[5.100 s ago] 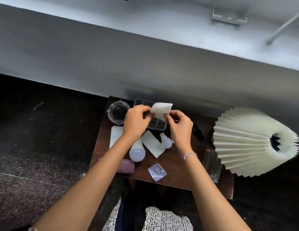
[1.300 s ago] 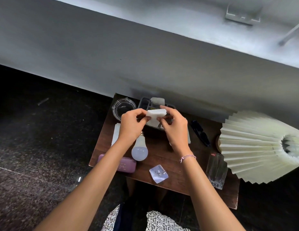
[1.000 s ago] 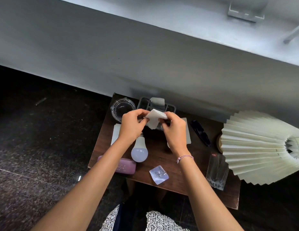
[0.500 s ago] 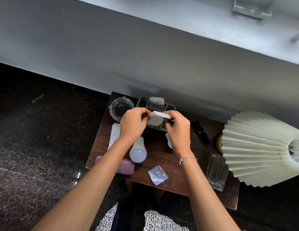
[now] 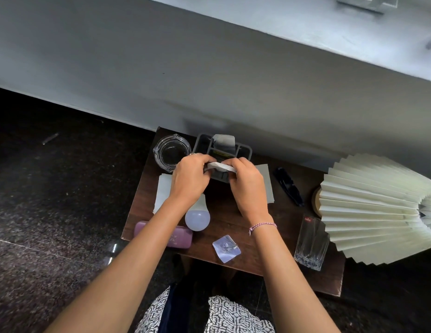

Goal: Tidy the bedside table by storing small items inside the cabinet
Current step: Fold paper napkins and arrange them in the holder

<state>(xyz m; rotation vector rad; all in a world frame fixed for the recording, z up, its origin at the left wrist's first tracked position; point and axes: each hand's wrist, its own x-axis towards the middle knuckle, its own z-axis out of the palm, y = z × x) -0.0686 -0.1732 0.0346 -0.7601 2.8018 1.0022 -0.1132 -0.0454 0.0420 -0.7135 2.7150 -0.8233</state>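
Both hands hold a folded white paper (image 5: 220,166) just above a grey compartment organiser (image 5: 243,150) at the back of the brown bedside table (image 5: 233,212). My left hand (image 5: 190,179) pinches its left end and my right hand (image 5: 248,186) pinches its right end. Another folded white piece (image 5: 224,141) stands in a rear compartment of the organiser. On the table lie a white light bulb (image 5: 197,216), a purple case (image 5: 176,235), a clear adhesive hook (image 5: 226,247), and white papers to the left (image 5: 164,191) and to the right (image 5: 266,181).
A glass ashtray (image 5: 171,152) sits at the back left. A dark clip-like object (image 5: 288,185) lies right of the organiser. A drinking glass (image 5: 312,243) stands at the front right beside a pleated cream lampshade (image 5: 373,207). A grey wall runs behind the table.
The paper has been folded flatter between both hands and lowered closer to the organiser. One folded piece now stands in the organiser that was absent five seconds ago.
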